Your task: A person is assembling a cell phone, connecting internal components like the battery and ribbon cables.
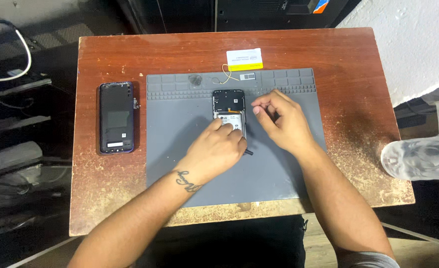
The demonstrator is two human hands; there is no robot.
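Resting near the middle of the grey work mat, an opened phone lies with its back off, dark circuit parts at its far end and a pale battery filling the near part. The left hand lies on the near end of that phone, its fingers curled down over the battery's lower edge; a thin dark tool pokes out from under this hand on its right side, so the grip is closed around the tool, though how firmly cannot be told. The right hand sits just right of the phone, its thumb and forefinger pinched together close to the phone's right edge; whether anything small lies between them is too fine to tell, and the grip is narrow.

Left of the mat, well apart from the opened phone, a dark back cover lies flat on the wooden worktop. Beyond the mat's far edge a white and yellow card lies on the wood, with a thin loop of yellowish wire just in front of it. The mat's far strip holds small moulded compartments. At the worktop's right edge stands a clear plastic container.
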